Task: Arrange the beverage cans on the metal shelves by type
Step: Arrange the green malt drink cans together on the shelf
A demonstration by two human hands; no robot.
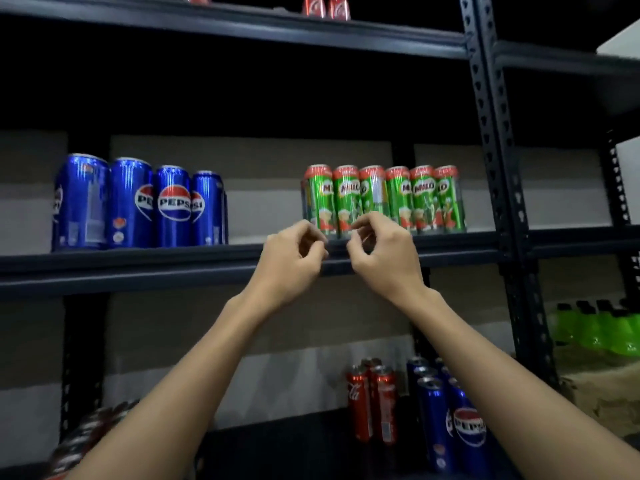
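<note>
Several blue Pepsi cans (138,202) stand in a row at the left of the middle metal shelf (138,261). Several green Milo cans (384,199) stand in a row at its right. My left hand (294,261) and my right hand (384,254) hover side by side in front of the shelf edge, just below the leftmost Milo cans, fingers loosely curled and holding nothing. On the lower shelf stand red Coca-Cola cans (372,400) and more blue Pepsi cans (450,420). Red cans (325,6) sit on the top shelf.
A dark perforated upright post (498,168) divides this rack from the neighbouring one at the right. Green bottles (595,327) and a cardboard box (602,389) sit in that right rack. Blurred red cans (86,438) lie at the lower left.
</note>
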